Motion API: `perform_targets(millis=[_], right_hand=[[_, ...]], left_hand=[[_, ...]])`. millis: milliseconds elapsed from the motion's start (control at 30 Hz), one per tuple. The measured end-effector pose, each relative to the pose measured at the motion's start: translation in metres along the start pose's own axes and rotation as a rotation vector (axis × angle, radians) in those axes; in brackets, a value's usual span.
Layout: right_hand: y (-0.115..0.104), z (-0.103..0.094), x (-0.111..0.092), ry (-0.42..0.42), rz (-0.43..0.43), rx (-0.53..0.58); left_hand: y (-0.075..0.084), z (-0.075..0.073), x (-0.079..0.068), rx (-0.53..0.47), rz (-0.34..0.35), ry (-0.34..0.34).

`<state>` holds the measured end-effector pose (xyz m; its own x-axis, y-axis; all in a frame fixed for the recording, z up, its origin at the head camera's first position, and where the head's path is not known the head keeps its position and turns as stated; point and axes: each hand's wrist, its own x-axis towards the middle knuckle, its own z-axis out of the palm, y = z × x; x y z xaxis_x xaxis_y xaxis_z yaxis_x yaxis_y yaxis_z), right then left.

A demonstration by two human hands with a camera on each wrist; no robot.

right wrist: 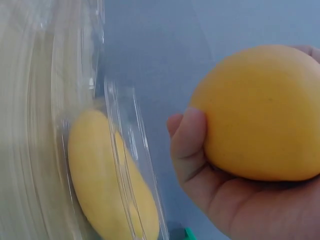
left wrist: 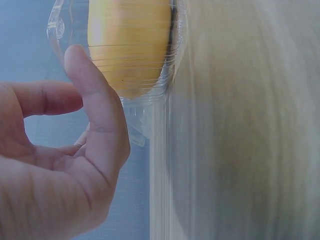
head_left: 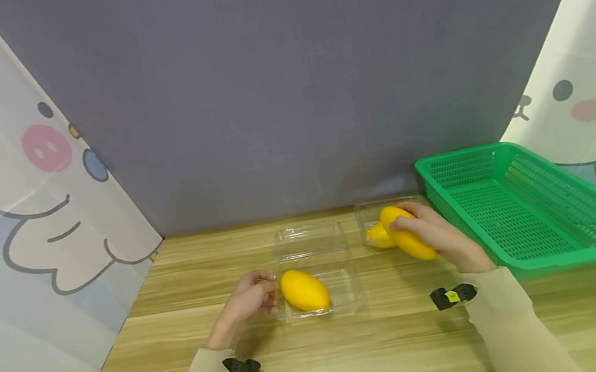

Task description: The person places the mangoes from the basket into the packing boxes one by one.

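Note:
My right hand (head_left: 439, 234) grips a smooth yellow mango (head_left: 415, 243), held up over the right part of the table. In the right wrist view the thumb and fingers wrap round this mango (right wrist: 260, 117). Behind and below it, another mango (head_left: 378, 237) lies in a clear plastic box (head_left: 364, 213). My left hand (head_left: 247, 299) is at the left side of an opened clear clamshell box (head_left: 341, 282) with a mango (head_left: 305, 290) in its left half. The left fingers are loosely bent with nothing between them; in the left wrist view, a fingertip (left wrist: 76, 56) overlaps the box wall.
A large green plastic basket (head_left: 512, 224) stands at the right of the wooden table (head_left: 358, 357), beside my right forearm. The clamshell's lid (head_left: 309, 240) lies folded back toward the grey wall (head_left: 272, 87). Cartoon-printed curtains (head_left: 74, 232) flank both sides.

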<state>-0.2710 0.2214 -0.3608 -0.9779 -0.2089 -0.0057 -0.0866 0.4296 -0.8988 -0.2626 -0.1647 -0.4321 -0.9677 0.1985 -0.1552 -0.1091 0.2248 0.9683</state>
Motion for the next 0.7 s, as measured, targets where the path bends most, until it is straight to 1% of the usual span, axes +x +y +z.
perform_targets(millis=[200, 367, 467, 700], right_hand=[[-0.002, 0.014, 0.004, -0.007, 0.002, 0.016], [0.001, 0.025, 0.006, -0.017, -0.025, 0.037], [0.000, 0.030, 0.008, -0.019, -0.033, 0.041], [-0.003, 0.041, 0.010, -0.010, -0.021, 0.029]], left_hand=[[0.000, 0.001, 0.001, 0.005, 0.002, -0.001], [0.000, 0.002, 0.000, 0.001, -0.007, -0.016], [0.000, 0.003, 0.000, -0.002, -0.007, -0.011], [0.002, 0.002, 0.000, -0.001, -0.009, -0.001]])
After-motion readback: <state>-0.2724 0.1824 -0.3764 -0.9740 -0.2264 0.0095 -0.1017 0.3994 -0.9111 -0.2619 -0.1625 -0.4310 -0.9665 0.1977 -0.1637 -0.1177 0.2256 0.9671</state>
